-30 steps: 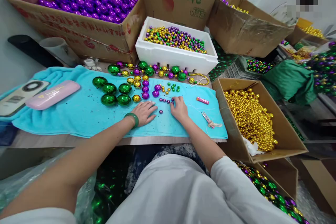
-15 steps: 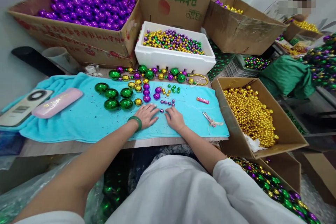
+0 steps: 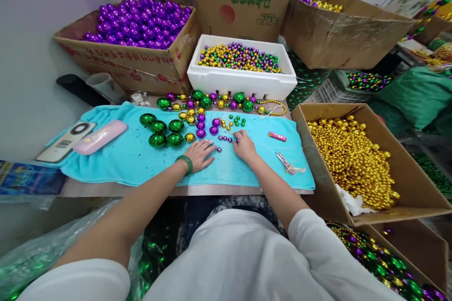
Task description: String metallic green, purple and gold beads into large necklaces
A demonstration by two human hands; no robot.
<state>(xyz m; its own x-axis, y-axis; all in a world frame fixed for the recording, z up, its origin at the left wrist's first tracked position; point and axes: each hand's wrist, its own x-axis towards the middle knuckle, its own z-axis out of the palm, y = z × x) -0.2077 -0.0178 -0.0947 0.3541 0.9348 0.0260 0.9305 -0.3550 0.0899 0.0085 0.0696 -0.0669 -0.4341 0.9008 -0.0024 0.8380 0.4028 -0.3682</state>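
My left hand (image 3: 200,154), a green bangle at its wrist, lies flat with fingers spread on the turquoise towel (image 3: 226,171). Just right of its fingertips sits a single small purple bead (image 3: 219,149). My right hand (image 3: 244,145) has thumb and forefinger pinched at a thin needle (image 3: 229,132), beside a short row of small purple beads (image 3: 225,138); a fine thread trails off to the right. Large green beads (image 3: 158,126), gold beads (image 3: 189,137), bigger purple beads (image 3: 200,125) and small green beads (image 3: 238,119) lie sorted in groups beyond my hands.
A finished-looking bead string (image 3: 222,103) runs along the back. Snips (image 3: 284,162) and a small pink-red tube (image 3: 277,136) lie right, a pink case (image 3: 100,137) and phone-like white device (image 3: 65,142) left. A white foam box (image 3: 242,80) and a carton of gold beads (image 3: 334,218) stand around.
My right hand has moved up and right from beside the single purple bead to the needle, closing its fingertips there. My left hand stays flat on the towel. The view has shifted slightly.
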